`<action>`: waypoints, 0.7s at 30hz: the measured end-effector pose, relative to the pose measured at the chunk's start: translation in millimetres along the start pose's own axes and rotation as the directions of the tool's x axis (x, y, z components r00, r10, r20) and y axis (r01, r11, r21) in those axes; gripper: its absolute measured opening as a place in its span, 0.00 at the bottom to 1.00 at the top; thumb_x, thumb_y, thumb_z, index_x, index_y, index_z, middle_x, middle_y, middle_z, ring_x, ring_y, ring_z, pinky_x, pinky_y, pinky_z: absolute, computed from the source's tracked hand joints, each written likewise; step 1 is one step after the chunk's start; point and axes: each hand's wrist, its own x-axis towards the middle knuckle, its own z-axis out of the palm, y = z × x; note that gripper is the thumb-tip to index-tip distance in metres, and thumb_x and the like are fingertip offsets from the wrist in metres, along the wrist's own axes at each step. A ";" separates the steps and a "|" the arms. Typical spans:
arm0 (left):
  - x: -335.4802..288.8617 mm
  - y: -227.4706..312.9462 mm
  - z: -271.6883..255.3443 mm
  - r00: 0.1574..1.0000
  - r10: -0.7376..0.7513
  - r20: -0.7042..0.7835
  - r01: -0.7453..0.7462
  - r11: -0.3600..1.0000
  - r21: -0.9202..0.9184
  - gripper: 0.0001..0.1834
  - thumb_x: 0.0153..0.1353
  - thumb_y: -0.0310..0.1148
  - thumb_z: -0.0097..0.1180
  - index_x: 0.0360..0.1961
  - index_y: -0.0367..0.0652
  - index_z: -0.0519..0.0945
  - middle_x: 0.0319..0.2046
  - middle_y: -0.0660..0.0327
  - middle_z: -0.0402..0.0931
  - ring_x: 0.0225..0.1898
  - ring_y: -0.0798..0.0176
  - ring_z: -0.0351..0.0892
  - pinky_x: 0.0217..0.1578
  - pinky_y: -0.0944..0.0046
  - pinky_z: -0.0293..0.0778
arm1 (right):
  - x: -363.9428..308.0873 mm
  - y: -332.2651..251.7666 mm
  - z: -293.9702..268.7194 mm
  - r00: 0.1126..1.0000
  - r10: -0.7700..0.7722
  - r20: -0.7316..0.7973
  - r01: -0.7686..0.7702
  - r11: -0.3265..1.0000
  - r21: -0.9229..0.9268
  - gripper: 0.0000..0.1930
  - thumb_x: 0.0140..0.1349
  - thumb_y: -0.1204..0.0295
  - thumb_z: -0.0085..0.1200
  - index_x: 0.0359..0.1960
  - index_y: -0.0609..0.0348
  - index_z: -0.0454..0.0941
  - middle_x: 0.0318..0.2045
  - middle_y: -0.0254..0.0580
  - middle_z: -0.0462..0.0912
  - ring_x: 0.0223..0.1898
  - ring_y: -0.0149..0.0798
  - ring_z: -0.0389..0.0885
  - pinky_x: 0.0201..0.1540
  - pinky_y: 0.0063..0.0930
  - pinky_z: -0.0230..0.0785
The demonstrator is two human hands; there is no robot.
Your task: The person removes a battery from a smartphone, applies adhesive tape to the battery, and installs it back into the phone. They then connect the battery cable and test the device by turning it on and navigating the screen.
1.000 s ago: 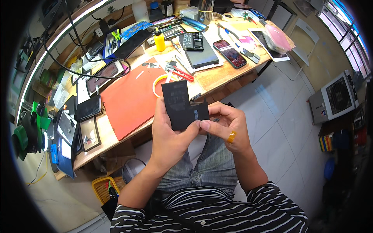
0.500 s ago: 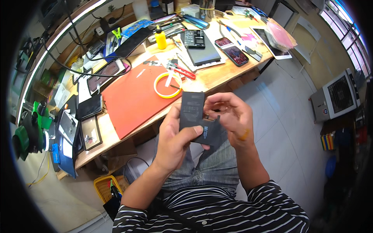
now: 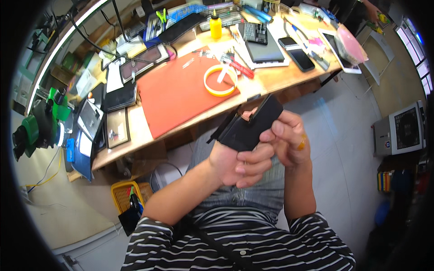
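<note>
Over my lap, just off the table edge, I hold a flat black L-shaped phone battery (image 3: pixel 253 127) with a notch in its upper side. Its plain face is towards me and it tilts up to the right. My left hand (image 3: pixel 246 166) cups it from below, fingers curled around the lower edge; part of that grip is hidden behind the battery. My right hand (image 3: pixel 289 137) pinches the right edge with thumb and fingers. Beyond the battery lies an orange-red mat (image 3: pixel 174 101), with a yellow tape roll (image 3: pixel 206 85) on its right part.
A red-handled tool (image 3: pixel 244 70) lies behind the tape. Farther back are a yellow bottle (image 3: pixel 215 28) and a dark phone (image 3: pixel 301 60). A green microscope (image 3: pixel 34 131) stands left, a yellow basket (image 3: pixel 118 198) below the table. Another person's hand (image 3: pixel 371 9) shows far right.
The battery has been turned over: its printed face no longer shows. My right hand has moved from the notch to its right edge. The table phone's screen has gone dark. The view has shifted.
</note>
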 end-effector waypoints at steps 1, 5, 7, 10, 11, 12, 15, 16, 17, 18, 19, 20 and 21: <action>-1.7 -1.6 -4.0 0.999 -0.003 0.040 0.005 0.999 -0.042 0.29 0.74 0.62 0.31 0.41 0.47 0.70 0.16 0.69 0.58 0.14 0.69 0.61 0.10 0.63 0.69 | -1.2 -3.6 2.5 1.000 0.011 -0.024 -0.012 0.999 -0.053 0.11 0.63 0.73 0.62 0.43 0.70 0.83 0.37 0.44 0.87 0.34 0.33 0.87 0.41 0.26 0.81; 0.6 -7.1 1.4 0.975 0.128 -0.180 -0.047 0.917 0.396 0.25 0.75 0.53 0.40 0.49 0.41 0.75 0.24 0.62 0.74 0.21 0.60 0.78 0.21 0.56 0.82 | -2.6 -15.0 4.4 0.997 -0.046 -0.059 0.043 0.997 -0.058 0.08 0.62 0.75 0.62 0.35 0.70 0.84 0.27 0.40 0.85 0.27 0.27 0.82 0.32 0.19 0.73; -2.1 0.4 0.5 0.938 0.269 -0.219 -0.107 0.825 0.555 0.19 0.74 0.42 0.49 0.54 0.37 0.78 0.37 0.59 0.83 0.33 0.59 0.86 0.35 0.59 0.85 | -4.7 -14.3 10.3 0.979 -0.131 -0.153 0.124 0.991 -0.056 0.08 0.63 0.75 0.62 0.35 0.71 0.83 0.27 0.40 0.85 0.26 0.25 0.80 0.31 0.17 0.70; -4.7 9.2 6.0 0.743 0.625 -0.239 -0.225 0.570 0.790 0.13 0.73 0.35 0.54 0.49 0.36 0.80 0.38 0.60 0.84 0.36 0.67 0.85 0.40 0.65 0.83 | -3.2 -13.7 22.8 0.912 -0.310 -0.267 0.256 0.942 -0.218 0.08 0.64 0.74 0.61 0.36 0.71 0.83 0.27 0.40 0.85 0.25 0.25 0.80 0.29 0.17 0.71; -11.1 17.2 0.6 0.778 0.590 -0.216 -0.234 0.591 0.772 0.11 0.73 0.33 0.54 0.46 0.36 0.82 0.37 0.61 0.84 0.39 0.73 0.83 0.43 0.70 0.80 | -4.9 -12.6 18.7 0.908 -0.331 -0.258 0.264 0.928 -0.262 0.08 0.64 0.74 0.61 0.36 0.71 0.83 0.27 0.41 0.85 0.25 0.25 0.80 0.29 0.17 0.72; -15.1 20.5 2.0 0.761 0.609 -0.224 -0.241 0.587 0.773 0.11 0.73 0.33 0.55 0.46 0.35 0.82 0.36 0.60 0.85 0.37 0.71 0.84 0.40 0.67 0.82 | -6.6 -13.2 15.5 0.903 -0.351 -0.249 0.271 0.913 -0.305 0.09 0.65 0.74 0.60 0.36 0.71 0.83 0.27 0.41 0.85 0.25 0.26 0.80 0.28 0.18 0.73; -18.7 21.5 10.0 0.822 0.551 -0.145 -0.298 0.632 0.715 0.13 0.73 0.34 0.56 0.46 0.33 0.82 0.35 0.57 0.85 0.34 0.67 0.85 0.38 0.63 0.83 | -13.8 -16.6 17.7 0.930 -0.276 -0.242 0.201 0.935 -0.293 0.11 0.66 0.72 0.60 0.39 0.72 0.80 0.26 0.45 0.85 0.20 0.28 0.81 0.21 0.19 0.75; -19.1 22.0 9.5 0.832 0.538 -0.136 -0.292 0.633 0.717 0.13 0.73 0.34 0.56 0.46 0.33 0.81 0.35 0.56 0.85 0.33 0.66 0.85 0.37 0.63 0.84 | -14.9 -16.8 18.3 0.937 -0.252 -0.241 0.187 0.946 -0.265 0.12 0.66 0.72 0.60 0.39 0.73 0.79 0.26 0.45 0.84 0.19 0.29 0.81 0.20 0.19 0.75; -19.3 21.9 9.2 0.842 0.524 -0.128 -0.286 0.634 0.718 0.14 0.73 0.35 0.56 0.46 0.32 0.81 0.36 0.55 0.85 0.33 0.65 0.85 0.37 0.62 0.84 | -12.9 -11.0 16.5 0.921 -0.287 -0.262 0.210 0.935 -0.285 0.12 0.68 0.70 0.59 0.40 0.72 0.76 0.23 0.46 0.83 0.16 0.29 0.80 0.16 0.19 0.74; -19.4 19.9 9.3 0.825 0.546 -0.146 -0.272 0.609 0.745 0.14 0.73 0.35 0.55 0.46 0.32 0.81 0.35 0.54 0.85 0.32 0.63 0.85 0.36 0.62 0.84 | -12.7 -10.1 18.4 0.918 -0.281 -0.281 0.201 0.938 -0.281 0.12 0.69 0.70 0.58 0.41 0.72 0.76 0.23 0.46 0.83 0.16 0.29 0.80 0.16 0.19 0.73; -18.4 17.5 9.9 0.807 0.569 -0.158 -0.258 0.581 0.772 0.14 0.74 0.35 0.55 0.45 0.31 0.81 0.35 0.53 0.85 0.31 0.62 0.85 0.36 0.62 0.84 | -12.0 -10.5 20.6 0.913 -0.279 -0.297 0.197 0.940 -0.278 0.12 0.69 0.70 0.57 0.41 0.71 0.75 0.23 0.45 0.83 0.15 0.29 0.80 0.16 0.18 0.73; -17.1 15.3 10.6 0.789 0.591 -0.169 -0.244 0.553 0.797 0.15 0.74 0.36 0.54 0.45 0.31 0.81 0.35 0.52 0.85 0.30 0.61 0.85 0.35 0.62 0.84 | -11.5 -11.1 22.1 0.908 -0.278 -0.314 0.193 0.942 -0.275 0.12 0.70 0.70 0.57 0.42 0.71 0.75 0.22 0.45 0.83 0.15 0.28 0.79 0.16 0.18 0.72; -15.5 15.2 11.6 0.769 0.614 -0.178 -0.228 0.524 0.821 0.15 0.74 0.36 0.54 0.44 0.30 0.80 0.34 0.51 0.84 0.30 0.60 0.85 0.34 0.61 0.84 | -11.5 -11.2 22.6 0.905 -0.289 -0.313 0.193 0.933 -0.303 0.12 0.71 0.70 0.56 0.42 0.71 0.74 0.22 0.44 0.83 0.14 0.28 0.78 0.15 0.17 0.70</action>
